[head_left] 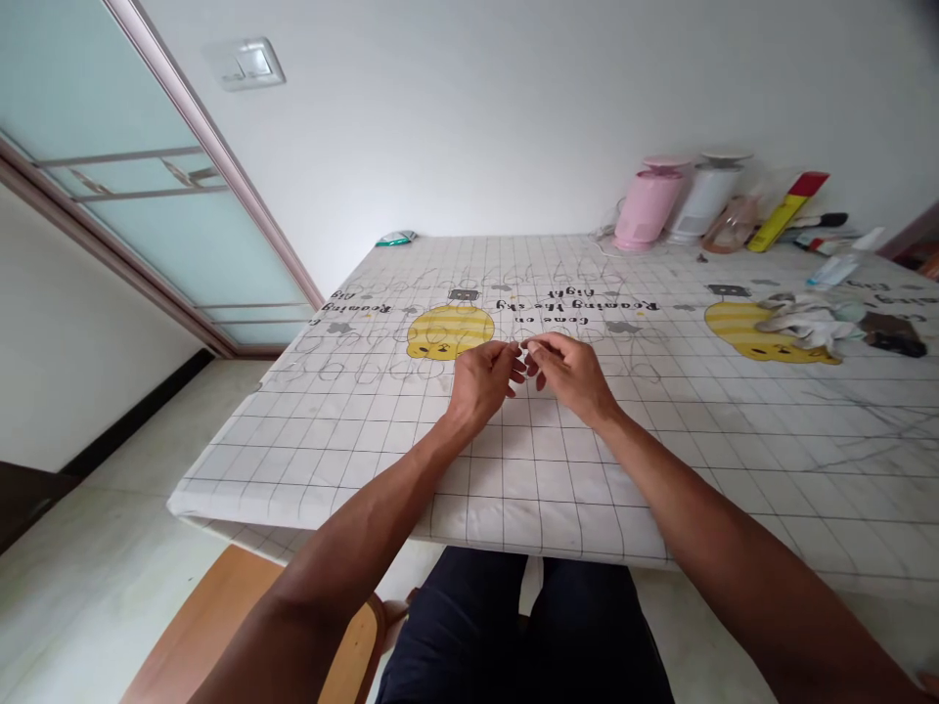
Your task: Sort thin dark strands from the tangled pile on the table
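Note:
My left hand [484,374] and my right hand [568,372] meet above the middle of the table, fingertips almost touching. Thumb and forefinger of each are pinched together. Whatever lies between them is too fine to make out. Thin wire-like loops [323,367] lie on the checked tablecloth [506,479] left of my hands. More such loops [440,279] form a row farther back, and a few loops [646,367] rest just right of my right hand. Long thin strands [872,430] are spread out at the far right.
Against the wall stand a pink cylindrical device [649,205], a white one [708,200] and a yellow-red box [788,212]. A crumpled cloth [807,318], a dark item [893,334] and a clear bottle [843,262] lie at right. A green packet [396,238] sits at the back-left corner. A wooden stool [220,616] stands below left.

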Tool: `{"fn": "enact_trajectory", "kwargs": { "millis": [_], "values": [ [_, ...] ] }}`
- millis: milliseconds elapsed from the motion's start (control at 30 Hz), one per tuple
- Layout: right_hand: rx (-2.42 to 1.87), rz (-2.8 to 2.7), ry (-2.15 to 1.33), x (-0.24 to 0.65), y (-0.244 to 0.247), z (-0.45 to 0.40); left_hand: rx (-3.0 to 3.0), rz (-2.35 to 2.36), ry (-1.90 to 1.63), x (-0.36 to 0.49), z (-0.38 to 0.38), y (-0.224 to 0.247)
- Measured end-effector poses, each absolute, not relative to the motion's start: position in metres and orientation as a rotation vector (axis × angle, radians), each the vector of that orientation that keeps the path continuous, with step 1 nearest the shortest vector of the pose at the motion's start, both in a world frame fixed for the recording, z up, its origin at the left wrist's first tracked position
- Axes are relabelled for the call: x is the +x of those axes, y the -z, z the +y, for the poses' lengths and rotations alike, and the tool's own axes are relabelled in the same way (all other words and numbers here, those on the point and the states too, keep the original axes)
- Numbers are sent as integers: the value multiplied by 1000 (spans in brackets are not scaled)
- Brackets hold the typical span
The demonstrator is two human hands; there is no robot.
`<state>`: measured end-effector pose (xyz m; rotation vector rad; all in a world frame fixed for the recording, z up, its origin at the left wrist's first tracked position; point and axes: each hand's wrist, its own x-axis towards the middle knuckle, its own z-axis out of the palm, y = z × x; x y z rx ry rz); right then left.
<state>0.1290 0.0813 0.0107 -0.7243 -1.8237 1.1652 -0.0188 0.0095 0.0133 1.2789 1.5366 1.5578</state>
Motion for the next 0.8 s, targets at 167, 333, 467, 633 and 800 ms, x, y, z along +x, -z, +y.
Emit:
{"fn": "enact_trajectory", "kwargs": {
  "millis": [167,333,467,633,800],
  "values": [
    [-651,-1732,-1313,129,-10,87,1174,1457,-1534,-22,8,-20],
    [-636,-1671,-1364,129,-5,89,1128,1412,-1472,-24,8,-20],
    [-630,-1590,-1468,130,-8,88,1107,1375,-1474,-26,10,-19],
    [-635,-1571,-1634,138,-22,89,1174,1258,-1411,-33,12,-20],
    [-623,-1657,-1540,148,-32,95,1285,1168,-1258,-34,7,-24]
  ]
}}
